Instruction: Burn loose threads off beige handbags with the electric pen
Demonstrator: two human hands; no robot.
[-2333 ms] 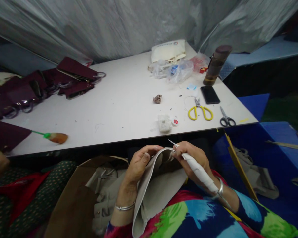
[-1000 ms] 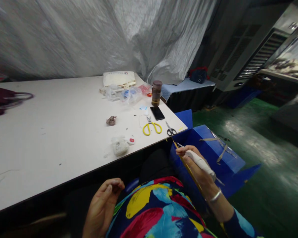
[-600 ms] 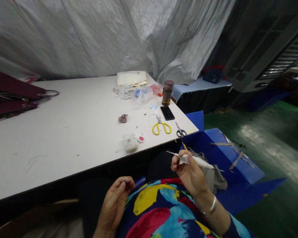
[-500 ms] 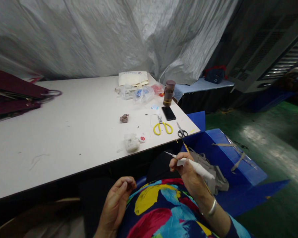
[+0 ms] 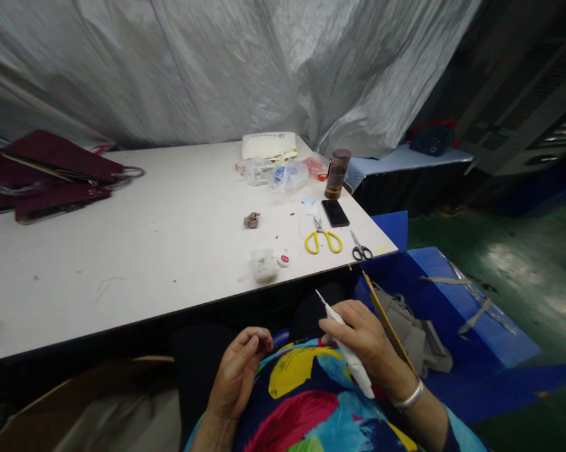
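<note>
My right hand [image 5: 370, 342] grips a tool with a white-wrapped handle and a thin metal tip, like an awl [image 5: 353, 364]. Its tip points up and away from me, towards the table edge. My left hand [image 5: 238, 370] is in front of my body with its fingers curled in and the thumb against them; whether anything small is inside is hidden. Nearest on the table are a small white bundle [image 5: 265, 266] and a round red-and-white label [image 5: 284, 258]. Yellow-handled scissors [image 5: 323, 242] and small black-handled scissors [image 5: 361, 251] lie near the right corner.
The white table [image 5: 170, 220] also bears a phone [image 5: 335, 213], a brown bottle [image 5: 338, 174], plastic bags [image 5: 287, 177], a brown scrap [image 5: 251, 220] and maroon bags [image 5: 66, 169]. At right, a blue box [image 5: 480, 307] holds grey items [image 5: 419, 339]. An open cardboard box [image 5: 90, 402] stands lower left.
My right hand has turned palm down over the awl, whose handle now slants down towards my body. The view has swung left, showing more of the maroon bags. The left hand stays curled.
</note>
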